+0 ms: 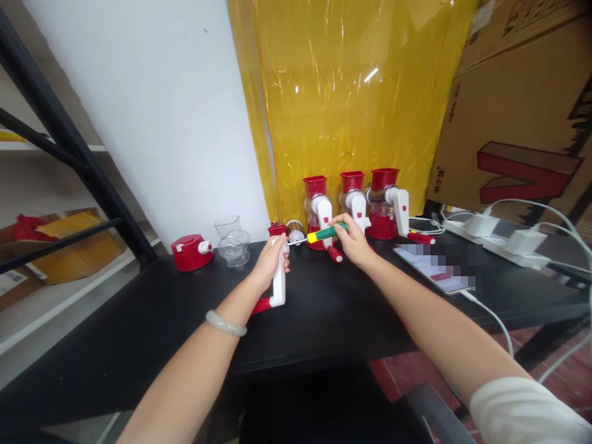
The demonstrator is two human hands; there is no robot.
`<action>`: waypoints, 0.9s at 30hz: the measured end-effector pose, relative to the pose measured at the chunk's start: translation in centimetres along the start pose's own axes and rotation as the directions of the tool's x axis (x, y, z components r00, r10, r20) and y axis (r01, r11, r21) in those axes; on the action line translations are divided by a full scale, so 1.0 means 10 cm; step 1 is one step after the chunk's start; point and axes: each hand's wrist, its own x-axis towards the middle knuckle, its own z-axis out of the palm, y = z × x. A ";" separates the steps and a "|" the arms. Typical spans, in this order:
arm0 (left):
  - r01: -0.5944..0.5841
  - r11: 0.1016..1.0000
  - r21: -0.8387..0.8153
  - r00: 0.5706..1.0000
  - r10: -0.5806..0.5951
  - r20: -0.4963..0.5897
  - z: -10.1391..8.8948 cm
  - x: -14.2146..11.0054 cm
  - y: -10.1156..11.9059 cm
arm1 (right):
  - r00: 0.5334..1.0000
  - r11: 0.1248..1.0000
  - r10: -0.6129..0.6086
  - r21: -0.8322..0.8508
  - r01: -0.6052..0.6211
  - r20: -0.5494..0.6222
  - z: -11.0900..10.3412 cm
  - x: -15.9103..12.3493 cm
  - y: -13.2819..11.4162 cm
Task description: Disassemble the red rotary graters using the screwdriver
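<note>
My left hand (272,262) grips a white crank handle (279,280) near its upper end; its red grip (261,305) points left at the bottom. In my right hand (352,240) is a screwdriver (327,232) with a green and yellow handle. Its metal shaft runs left to the top of the crank, and the tip's exact contact is hidden by my left fingers. Just behind lie a metal grater drum (295,230) and a red part (276,229), partly covered by my left hand.
Several red and white rotary graters (383,203) stand at the back. A red base (192,253) and a clear plastic housing (234,243) sit at left on the black table (319,314). At right are a phone (430,269), a power strip (502,240) with cables, and a cardboard box (518,123).
</note>
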 end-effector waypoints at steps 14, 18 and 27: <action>-0.335 0.864 0.374 0.909 0.402 -0.114 -0.03 0.02 -0.08 | 0.985 0.978 0.165 -0.123 -0.170 -0.050 0.01 0.05 0.08; -0.374 0.794 0.479 0.874 0.475 -0.104 -0.02 -0.05 -0.06 | 0.939 0.937 0.343 0.080 -0.341 -0.012 0.04 0.09 0.10; -0.383 0.790 0.478 0.881 0.468 -0.069 -0.02 -0.03 -0.09 | 0.933 0.870 0.359 0.359 -0.339 0.013 0.09 0.09 0.20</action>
